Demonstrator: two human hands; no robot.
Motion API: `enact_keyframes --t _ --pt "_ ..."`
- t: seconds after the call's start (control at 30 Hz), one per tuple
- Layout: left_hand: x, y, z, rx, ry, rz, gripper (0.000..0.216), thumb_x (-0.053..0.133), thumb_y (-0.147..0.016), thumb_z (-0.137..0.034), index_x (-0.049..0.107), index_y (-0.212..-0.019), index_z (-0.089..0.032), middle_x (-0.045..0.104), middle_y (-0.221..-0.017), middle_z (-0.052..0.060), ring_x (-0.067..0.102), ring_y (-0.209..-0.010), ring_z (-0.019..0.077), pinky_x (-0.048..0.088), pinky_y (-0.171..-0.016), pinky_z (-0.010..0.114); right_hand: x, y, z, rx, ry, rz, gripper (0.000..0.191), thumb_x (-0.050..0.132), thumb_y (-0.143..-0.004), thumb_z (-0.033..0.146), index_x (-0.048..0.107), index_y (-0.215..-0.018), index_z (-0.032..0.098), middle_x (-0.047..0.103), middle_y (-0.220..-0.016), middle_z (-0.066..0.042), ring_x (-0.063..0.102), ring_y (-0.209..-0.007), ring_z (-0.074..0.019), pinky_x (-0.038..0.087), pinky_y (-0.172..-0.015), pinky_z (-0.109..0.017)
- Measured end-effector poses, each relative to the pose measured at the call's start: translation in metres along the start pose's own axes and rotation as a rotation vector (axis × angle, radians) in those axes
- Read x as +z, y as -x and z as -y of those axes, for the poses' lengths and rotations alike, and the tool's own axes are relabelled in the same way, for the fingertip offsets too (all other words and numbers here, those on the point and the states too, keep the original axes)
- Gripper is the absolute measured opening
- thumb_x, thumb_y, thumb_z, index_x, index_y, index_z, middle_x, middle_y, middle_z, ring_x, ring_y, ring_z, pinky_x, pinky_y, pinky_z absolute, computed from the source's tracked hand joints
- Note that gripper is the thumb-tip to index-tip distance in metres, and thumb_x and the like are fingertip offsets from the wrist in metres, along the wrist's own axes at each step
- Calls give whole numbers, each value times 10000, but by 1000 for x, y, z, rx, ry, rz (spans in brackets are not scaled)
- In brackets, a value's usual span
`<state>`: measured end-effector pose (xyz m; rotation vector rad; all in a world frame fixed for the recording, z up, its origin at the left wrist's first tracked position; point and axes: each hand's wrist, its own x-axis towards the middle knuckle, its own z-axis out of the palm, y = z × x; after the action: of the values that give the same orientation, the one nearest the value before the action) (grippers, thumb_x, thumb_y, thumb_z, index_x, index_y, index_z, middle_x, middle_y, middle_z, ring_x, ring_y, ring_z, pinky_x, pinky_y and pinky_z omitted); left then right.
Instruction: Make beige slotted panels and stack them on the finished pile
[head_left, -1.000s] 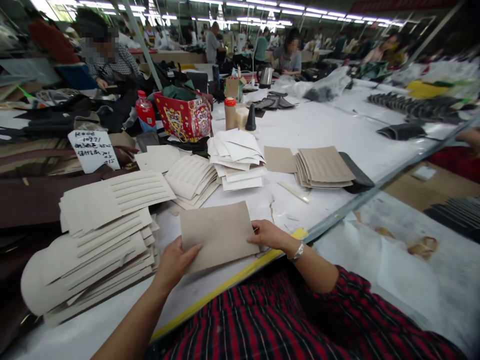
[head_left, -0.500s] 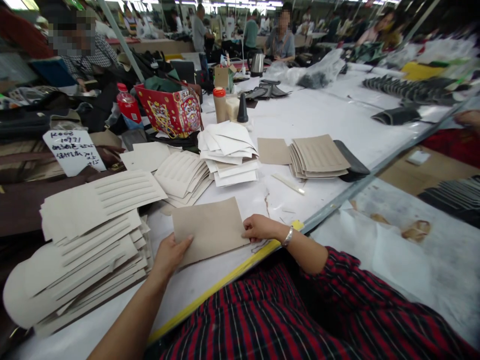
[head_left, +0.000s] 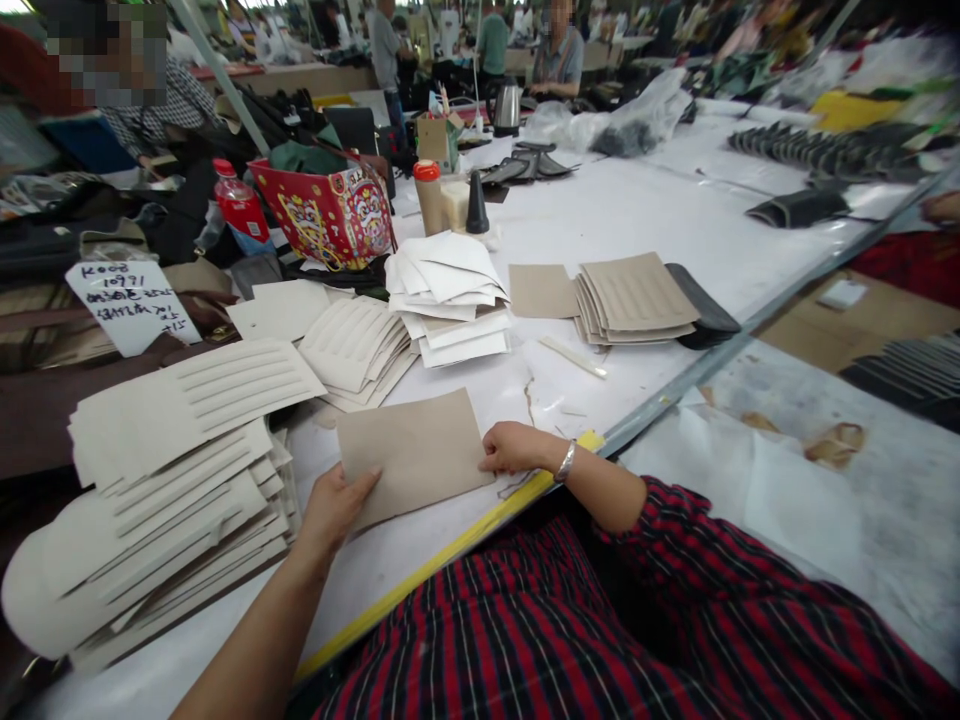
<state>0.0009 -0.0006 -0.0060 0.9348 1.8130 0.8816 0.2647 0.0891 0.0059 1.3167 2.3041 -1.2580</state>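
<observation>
Between my two hands is a plain tan rectangular panel (head_left: 420, 450), held just above the table near its front edge. My left hand (head_left: 334, 505) grips its left side, thumb on top and fingers hidden beneath. At the panel's right edge my right hand (head_left: 514, 448) pinches it between thumb and bent fingers. To the left lies a large pile of pale panels (head_left: 187, 480), some with raised ribs. A smaller ribbed stack (head_left: 352, 345) and a stack of white sheets (head_left: 450, 290) are behind the held panel.
Farther right are a stack of tan ribbed panels (head_left: 634, 300), a single tan piece (head_left: 541, 290) and a pale flat strip (head_left: 572, 357). At the back stand a red patterned bag (head_left: 322, 210), a red bottle (head_left: 241, 212) and a black cone (head_left: 477, 205). Yellow tape (head_left: 450, 560) lines the table edge.
The view has shifted slightly, so most things sit a little farther left and higher. Both hands keep hold of the tan panel, with hardly any movement of it.
</observation>
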Motion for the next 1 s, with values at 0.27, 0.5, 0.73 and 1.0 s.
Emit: enact_keyframes --t 0.27,0.5,0.73,1.0 --pt "3 3 -6 -25 -15 -8 277 644 -653 -338 581 -878 -188 681 -929 66 633 -834 241 502 -742 338 -1 2 2 -2 39 -2 188 541 -687 276 648 -675 123 633 -585 -45 546 -477 -119 371 -487 -211" --pt "-1 -8 2 23 -167 34 320 585 -676 -383 567 -925 -183 678 -923 51 635 -807 226 509 -695 314 2 6 12 16 359 -131 248 521 -704 319 671 -793 142 666 -794 -93 586 -739 -192 367 -581 -233" --pt "-22 -14 -1 267 -520 180 411 588 -644 -344 555 -1009 -156 646 -986 55 591 -895 247 460 -789 352 8 6 12 6 383 -147 228 503 -722 329 651 -759 158 649 -756 -70 570 -691 -171 334 -552 -234" --pt "-23 -12 9 238 -541 101 389 604 -633 -259 556 -1011 -181 649 -928 26 593 -828 203 455 -731 291 10 3 10 19 344 -130 208 500 -722 336 591 -645 166 605 -627 -38 527 -550 -128 290 -498 -221"
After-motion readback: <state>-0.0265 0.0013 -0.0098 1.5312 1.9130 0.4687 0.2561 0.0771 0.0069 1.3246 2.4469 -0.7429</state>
